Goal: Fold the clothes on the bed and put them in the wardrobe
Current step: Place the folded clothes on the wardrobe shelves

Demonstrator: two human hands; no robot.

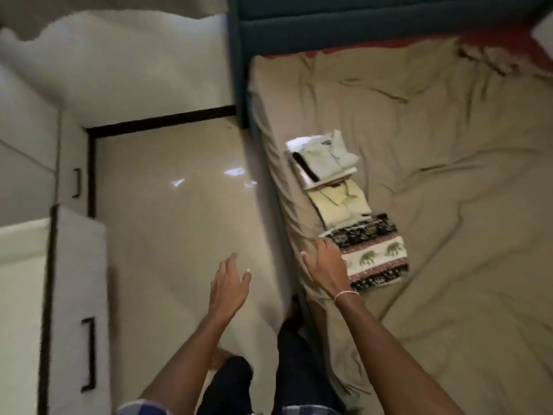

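Clothes (341, 202) lie folded on bed (449, 139), wardrobe (74, 265) opposite; left hand (229, 290) and right hand (324, 265) spread, grip empty.

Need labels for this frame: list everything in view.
Folded pale green shirt: one, green, bed, far end of row.
Folded pale yellow shirt: one, yellow, mid-row.
Folded elephant-print cloth: one, black and cream, near end.
Crumpled beige bedsheet: one, beige, covering bed.
Padded dark teal headboard: one, teal, bed's far end.
Glossy beige floor: one, beige, left of bed.
White wardrobe doors: two, white, black handles, far left.
Silver bracelet: one, silver, right wrist.
Left hand: one, open, over the floor.
Right hand: one, open, at elephant-print cloth's edge.
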